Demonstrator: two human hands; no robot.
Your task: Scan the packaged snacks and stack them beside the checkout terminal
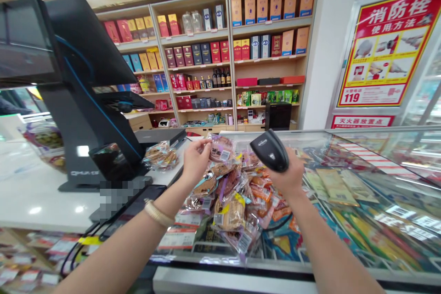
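Pinched in my left hand [196,160] is the edge of a clear snack packet [220,149], its white barcode label facing me. My right hand [288,172] grips a black barcode scanner [270,150] by its handle, the head angled left above the pile. Between and below both hands lies a heap of wrapped snacks on the glass top. It includes a packet with yellow corners [230,212] and several small orange packets [261,189]. A separate bunch of clear packets [161,155] rests on the counter left of my left hand.
A dark point-of-sale terminal [86,101] stands on the white counter [41,202] at left. Frozen goods packets [332,186] show through the freezer's glass lid at right. Shelves of boxed bottles [196,54] line the back wall, beside a red poster [389,50].
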